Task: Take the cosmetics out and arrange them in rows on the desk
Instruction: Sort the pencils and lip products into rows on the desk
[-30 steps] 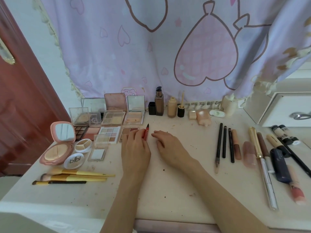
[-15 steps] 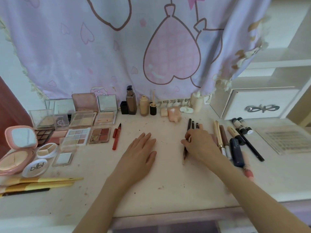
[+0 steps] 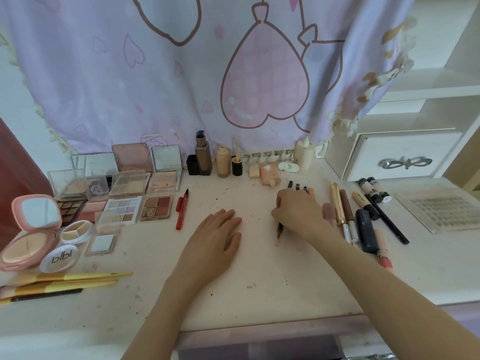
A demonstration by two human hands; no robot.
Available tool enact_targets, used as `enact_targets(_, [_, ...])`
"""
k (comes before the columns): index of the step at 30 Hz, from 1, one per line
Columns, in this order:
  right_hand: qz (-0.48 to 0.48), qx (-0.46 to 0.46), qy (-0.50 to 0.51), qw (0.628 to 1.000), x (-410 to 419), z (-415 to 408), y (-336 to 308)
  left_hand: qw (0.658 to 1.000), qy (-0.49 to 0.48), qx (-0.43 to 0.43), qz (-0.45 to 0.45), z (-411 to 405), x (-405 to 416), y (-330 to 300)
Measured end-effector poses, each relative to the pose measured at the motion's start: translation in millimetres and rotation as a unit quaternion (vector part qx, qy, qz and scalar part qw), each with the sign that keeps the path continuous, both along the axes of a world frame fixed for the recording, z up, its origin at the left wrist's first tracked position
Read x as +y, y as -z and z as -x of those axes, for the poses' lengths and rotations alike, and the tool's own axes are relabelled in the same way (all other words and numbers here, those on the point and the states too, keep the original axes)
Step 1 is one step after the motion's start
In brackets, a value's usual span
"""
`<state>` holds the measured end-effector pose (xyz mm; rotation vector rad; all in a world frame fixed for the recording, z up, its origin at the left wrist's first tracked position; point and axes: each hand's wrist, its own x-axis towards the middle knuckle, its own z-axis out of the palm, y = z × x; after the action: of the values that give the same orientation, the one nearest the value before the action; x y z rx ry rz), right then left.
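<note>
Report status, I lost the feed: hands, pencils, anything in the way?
Left hand flat on desk, empty. Right hand over the black pencils, grip unclear. Red liner pen lies apart. Nothing blocking.

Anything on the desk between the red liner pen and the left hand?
Nothing: in the head view, only bare, speckled desk separates the red liner pen from the left hand.

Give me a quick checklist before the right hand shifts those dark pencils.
1. Right hand on the dark pencils: ok, it covers them.
2. Firm grip on one pencil: cannot tell, fingers hide it.
3. Left hand out of the way: ok, flat on the desk, holding nothing.
4. Red liner pen settled beside the palettes: ok.
5. Neighbouring gold tube free of the hand: cannot tell.
</note>
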<state>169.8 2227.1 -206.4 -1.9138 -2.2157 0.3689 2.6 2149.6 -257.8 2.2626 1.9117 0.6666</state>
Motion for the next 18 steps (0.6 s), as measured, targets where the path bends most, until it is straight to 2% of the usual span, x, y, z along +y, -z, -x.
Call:
enact_targets(2, [-0.014,0.077,0.008,0.997,-3,-2,-5,1.000,0.003,-0.015,-0.007,0,-1,-1])
enact_targets(4, [-0.026,0.181,0.014,0.983,-13,-5,-14,0.998,0.008,-0.066,-0.016,0,-1,-3])
enact_targets(6, [-0.033,0.278,0.009,0.960,-24,-5,-22,0.984,-0.001,-0.180,-0.008,-3,-4,-10])
enact_targets(9, [-0.040,0.370,-0.006,0.928,-36,1,-25,0.937,0.014,-0.350,0.000,-13,-11,-27])
enact_targets(12, [-0.030,0.440,-0.021,0.897,-40,9,-24,0.926,0.015,-0.376,-0.009,-24,-16,-38])
enact_targets(14, [-0.010,0.469,-0.031,0.883,-41,11,-22,0.929,-0.008,-0.366,-0.062,-25,-15,-43])
enact_targets(16, [0.010,0.464,-0.058,0.884,-42,13,-22,0.922,-0.023,-0.377,-0.091,-21,-15,-48])
enact_targets(18, [-0.022,0.376,-0.102,0.921,-44,12,-24,0.907,-0.021,-0.413,-0.084,-14,-15,-54])
